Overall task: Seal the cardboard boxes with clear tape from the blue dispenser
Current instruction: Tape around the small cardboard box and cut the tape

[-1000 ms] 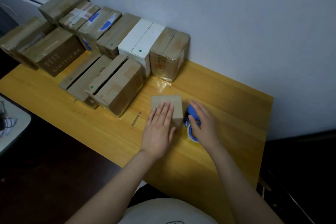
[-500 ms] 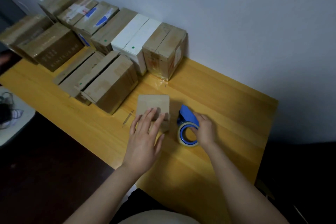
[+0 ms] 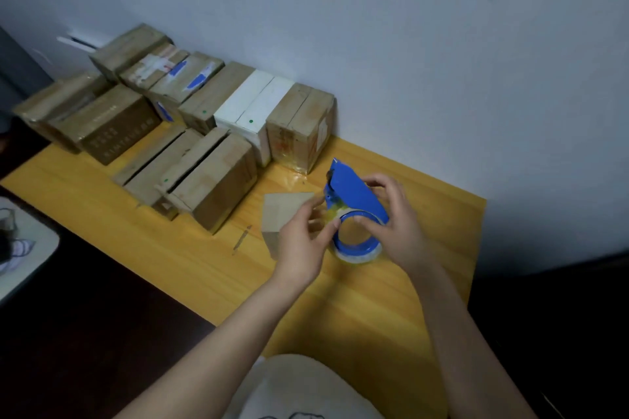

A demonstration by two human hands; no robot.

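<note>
My right hand (image 3: 398,224) grips the dispenser (image 3: 352,192) steady so my left hand (image 3: 303,245) pinches its tape (image 3: 335,214) free; the box (image 3: 282,214) sits at nine o'clock.

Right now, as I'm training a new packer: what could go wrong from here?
Neither hand steadies the small cardboard box, so it may slide when taped. The left hand pinches the clear tape at the blue tape dispenser in the right hand; the end could fold onto itself.
</note>
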